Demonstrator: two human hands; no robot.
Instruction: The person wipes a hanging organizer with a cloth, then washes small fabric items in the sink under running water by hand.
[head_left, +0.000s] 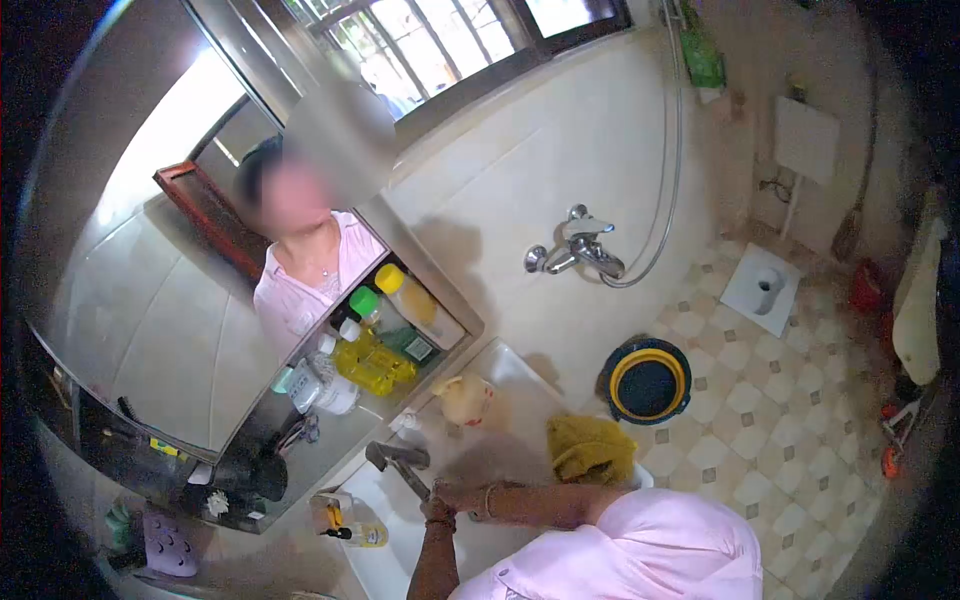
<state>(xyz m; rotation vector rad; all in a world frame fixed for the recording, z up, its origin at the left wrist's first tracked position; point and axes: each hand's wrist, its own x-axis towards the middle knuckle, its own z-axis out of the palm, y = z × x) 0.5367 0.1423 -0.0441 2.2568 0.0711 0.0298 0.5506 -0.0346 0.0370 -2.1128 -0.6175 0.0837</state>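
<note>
The pink sleeve (670, 540) is nearest the camera, below and to the right of the grip. The left grip (438, 508) and right grip (466, 498) meet over the white sink (398, 528), at the end of the faucet (408, 457), which stands just up and left of them. I cannot tell whether either is clenched, released or grasping anything.

Going from left to right, the pump bottle (368, 534) stands left of the grip, near the left forearm; a sideways swing of that elbow could topple it. The faucet is so close that a quick lift could knock knuckles on the metal. The tan bottle (466, 400), above the grip, might tip if a hand reaching up catches it. Right of the grip, the mustard towel (592, 450) lies just beside the right forearm; if that arm draws back carelessly, it could drag the cloth off, towards the yellow-rimmed tub (648, 382) on the floor farther right. Any splashing might also wet the sleeve.

Left of the grip, small items near the pump bottle blur together. At the grip, the fingers overlap and blur, so anything between them is hidden; whether water runs is also unclear. Right of it, forearm and sleeve cover part of the sink, and the lower frame cuts off the body.
</note>
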